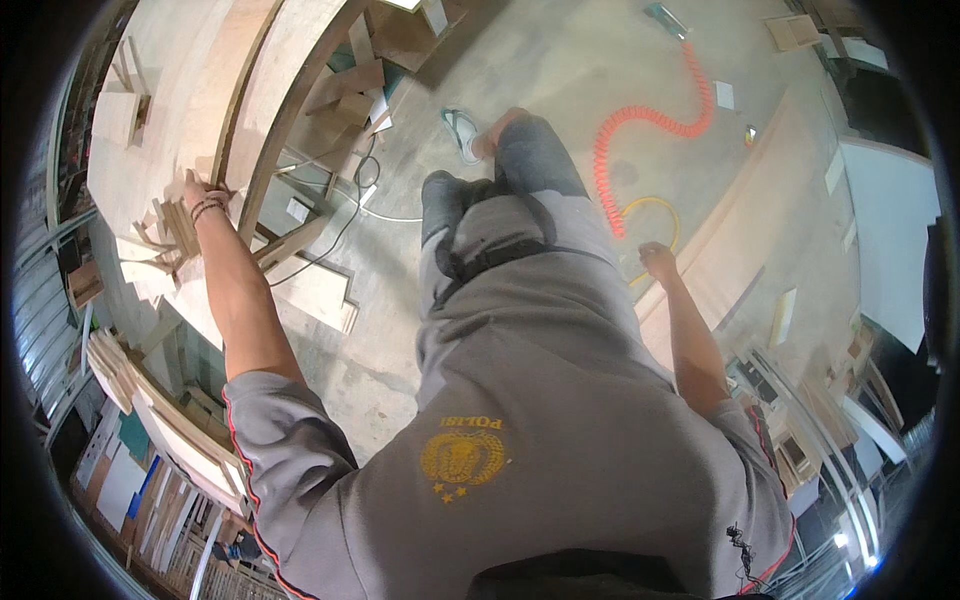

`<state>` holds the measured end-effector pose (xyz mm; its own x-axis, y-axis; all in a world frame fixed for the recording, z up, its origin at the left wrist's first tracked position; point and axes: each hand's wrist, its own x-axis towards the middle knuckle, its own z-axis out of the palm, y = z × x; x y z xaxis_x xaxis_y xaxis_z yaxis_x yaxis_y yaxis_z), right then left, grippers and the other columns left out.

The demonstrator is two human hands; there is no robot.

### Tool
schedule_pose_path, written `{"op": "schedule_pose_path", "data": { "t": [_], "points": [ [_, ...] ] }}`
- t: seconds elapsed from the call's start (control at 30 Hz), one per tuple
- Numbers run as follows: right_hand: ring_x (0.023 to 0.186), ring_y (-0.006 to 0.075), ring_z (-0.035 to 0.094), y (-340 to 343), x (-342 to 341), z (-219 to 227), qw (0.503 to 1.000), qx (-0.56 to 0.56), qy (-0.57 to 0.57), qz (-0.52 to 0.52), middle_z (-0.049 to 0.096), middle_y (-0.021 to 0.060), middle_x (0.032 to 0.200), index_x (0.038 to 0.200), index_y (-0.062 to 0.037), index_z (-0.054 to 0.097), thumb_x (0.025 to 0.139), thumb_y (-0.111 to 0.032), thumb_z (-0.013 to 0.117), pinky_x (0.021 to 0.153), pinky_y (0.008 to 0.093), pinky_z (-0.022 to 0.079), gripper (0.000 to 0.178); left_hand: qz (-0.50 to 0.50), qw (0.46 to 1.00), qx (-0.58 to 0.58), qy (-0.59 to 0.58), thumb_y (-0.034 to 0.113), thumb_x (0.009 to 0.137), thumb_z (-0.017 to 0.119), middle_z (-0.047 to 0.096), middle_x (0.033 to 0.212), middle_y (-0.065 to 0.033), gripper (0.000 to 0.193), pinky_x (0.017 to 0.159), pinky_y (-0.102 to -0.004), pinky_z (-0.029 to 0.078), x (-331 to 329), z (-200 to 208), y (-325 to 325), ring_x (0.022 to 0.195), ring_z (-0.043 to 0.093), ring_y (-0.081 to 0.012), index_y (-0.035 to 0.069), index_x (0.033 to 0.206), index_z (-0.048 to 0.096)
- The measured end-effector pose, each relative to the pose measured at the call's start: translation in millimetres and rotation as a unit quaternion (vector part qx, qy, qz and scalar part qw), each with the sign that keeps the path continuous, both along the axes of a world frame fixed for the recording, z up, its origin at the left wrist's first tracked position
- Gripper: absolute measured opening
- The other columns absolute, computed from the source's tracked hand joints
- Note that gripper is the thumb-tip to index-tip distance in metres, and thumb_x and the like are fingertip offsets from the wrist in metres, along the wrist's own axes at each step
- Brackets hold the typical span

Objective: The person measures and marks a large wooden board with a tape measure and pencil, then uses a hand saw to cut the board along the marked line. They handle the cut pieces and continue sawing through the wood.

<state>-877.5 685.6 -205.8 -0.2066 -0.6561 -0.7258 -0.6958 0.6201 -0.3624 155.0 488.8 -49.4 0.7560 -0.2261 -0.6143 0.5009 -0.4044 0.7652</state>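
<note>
My left hand, with a dark bracelet at its wrist, is closed on the near end of a long narrow wooden board lying on the light wooden worktable. Its fingertips are partly hidden. Just beside that hand, small wooden strips lie in a loose pile. My right hand hangs away from the table with curled fingers, and nothing shows in it. Behind it a yellow hose bends toward a coiled orange air hose on the floor.
Wood offcuts and a dark cable lie below the table's edge. A long pale wooden panel stretches along my right side. Farther right stands a large white panel. Stacked boards are at the lower left.
</note>
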Motion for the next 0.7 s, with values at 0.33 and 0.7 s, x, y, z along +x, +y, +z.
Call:
{"op": "schedule_pose_path", "data": {
  "t": [0.33,0.7],
  "points": [
    [0.081,0.0162,0.071,-74.5,114.7,-73.5,0.988,-0.088,-0.111,0.064,0.077,0.0086,0.094,0.114,-0.0052,0.077,0.098,-0.03,0.069,0.074,0.0342,0.057,0.031,0.009,0.99,-0.086,-0.114,0.049,0.107,0.06,0.071,0.124,-0.0086,0.042,0.101,-0.053,0.058,-44.7,64.0,-14.8,0.119,0.066,-0.0307,0.011,0.125,0.064],
    [0.086,0.0226,0.072,-104.5,125.3,-45.3,0.98,-0.135,-0.143,0.019,0.076,0.0121,0.092,0.109,-0.0041,0.077,0.098,-0.032,0.063,0.083,0.0395,0.056,0.034,-0.069,0.983,0.102,-0.138,0.079,0.1,0.046,0.07,0.123,-0.0168,0.093,0.076,-0.0355,0.06,-64.2,49.5,12.9,0.092,0.072,-0.0268,-0.004,0.142,0.054]
  ]
}}
